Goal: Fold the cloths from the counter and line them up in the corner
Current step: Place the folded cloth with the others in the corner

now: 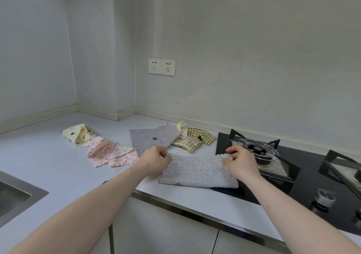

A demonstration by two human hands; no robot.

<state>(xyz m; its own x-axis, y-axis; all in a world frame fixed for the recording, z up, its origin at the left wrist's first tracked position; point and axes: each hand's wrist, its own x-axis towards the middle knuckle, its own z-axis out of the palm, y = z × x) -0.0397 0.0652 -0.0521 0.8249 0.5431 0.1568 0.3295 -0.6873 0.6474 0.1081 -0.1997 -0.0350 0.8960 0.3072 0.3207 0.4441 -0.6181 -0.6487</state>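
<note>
At counter edge, hands [199, 161] pinching grey cloth [197, 170] corners, overlapping hob [293, 167]

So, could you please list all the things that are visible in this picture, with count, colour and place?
grey dotted cloth: one, grey, front of counter, its right end over the stove's edge, held at both top corners
second grey dotted cloth: one, grey, behind the held one
pink cloth: one, pink, left of centre
cream cloth: one, cream with dark dots, far left
checked cloth: one, yellow-green check, beside the stove
counter: one, white
gas stove: one, black, right
sink: one, steel, lower left
wall sockets: two, white, back wall
left hand: one, pinching the cloth's left corner
right hand: one, fingers pinching the right corner
</note>
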